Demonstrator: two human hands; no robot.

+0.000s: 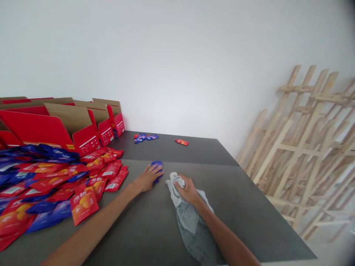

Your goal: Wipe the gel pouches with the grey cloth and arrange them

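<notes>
My left hand (149,176) lies on the dark table with its fingers stretched over a blue packet (156,163), covering much of it. Whether the fingertips pinch the packet's edge cannot be made out. To its right, my right hand (188,190) is closed around a bunched grey-white cloth (191,225). The cloth's loose end trails toward me under the forearm. Left of my left arm spreads a large pile of red and blue packets, with a red packet (84,204) at its near right edge.
Open red cardboard boxes (85,139) stand in a row behind the pile. Toward the table's (230,207) back lie a few blue packets (141,137) and a red packet (182,142). A white wall rises behind. Wooden easel-like frames (299,147) lean at the right, beyond the table edge.
</notes>
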